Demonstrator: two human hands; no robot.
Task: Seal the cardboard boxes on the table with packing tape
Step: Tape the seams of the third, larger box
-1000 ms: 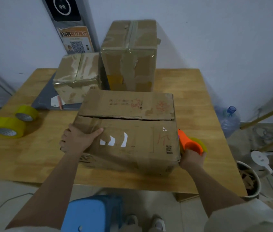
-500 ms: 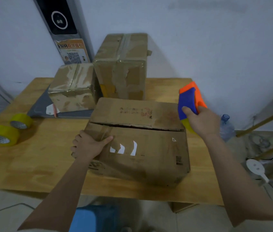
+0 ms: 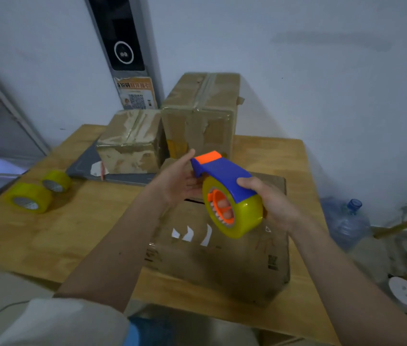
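Right hand with fingers curled round a tape dispenser above the large box on the bench, left hand with fingers spread, touching its front end

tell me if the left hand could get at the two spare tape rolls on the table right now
Probably yes. The left hand is open beside the tape dispenser, which the right hand grips. The two spare tape rolls sit on the left part of the table, with only bare wood between.
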